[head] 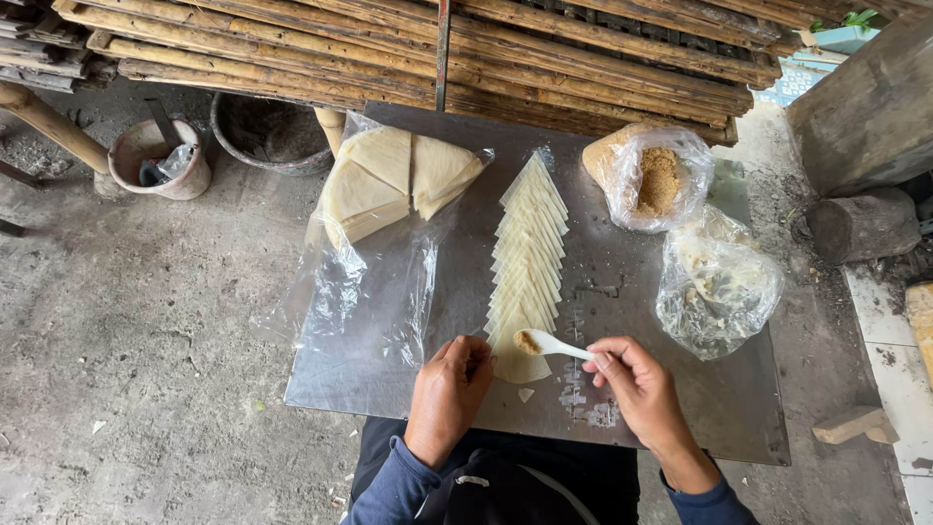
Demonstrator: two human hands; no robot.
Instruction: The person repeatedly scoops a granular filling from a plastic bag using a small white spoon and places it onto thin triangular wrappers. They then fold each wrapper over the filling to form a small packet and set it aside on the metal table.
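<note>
Now the right hand pinches a small white plastic spoon, handle pointing right, its filled bowl over the nearest pale triangular wrapper that the curled left hand pins at lower centre.

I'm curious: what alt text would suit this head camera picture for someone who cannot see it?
A person's right hand holds a white spoon of brown filling over the nearest wrapper in a row of pale triangular wrappers, while the left hand rests beside it on a metal tabletop. Bags of filling and stacked wrappers lie beyond.
</note>
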